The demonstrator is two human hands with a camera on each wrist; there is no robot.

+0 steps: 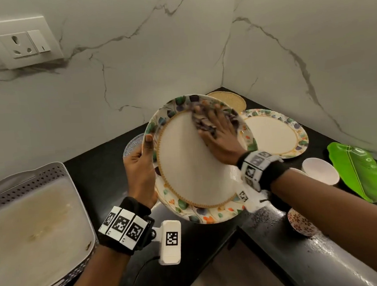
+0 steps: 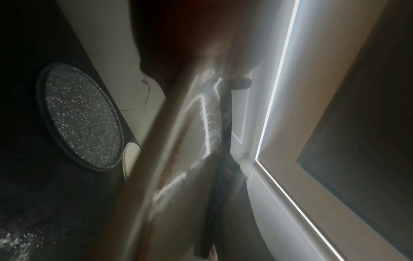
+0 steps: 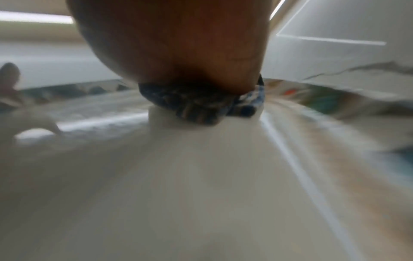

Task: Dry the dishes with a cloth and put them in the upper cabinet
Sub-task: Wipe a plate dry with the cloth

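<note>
Floral-rimmed plate [image 1: 193, 164] was held tilted above the black counter [image 1: 100, 171], the left hand [image 1: 140, 168] gripping its left rim, thumb on the face. The right hand [image 1: 218, 136], fingers spread flat, pressed a dark patterned cloth [image 1: 203, 119] against the plate's upper part (blurred in the wrist views). Right of this plate lay a second floral plate [image 1: 274, 134], flat on the counter.
</note>
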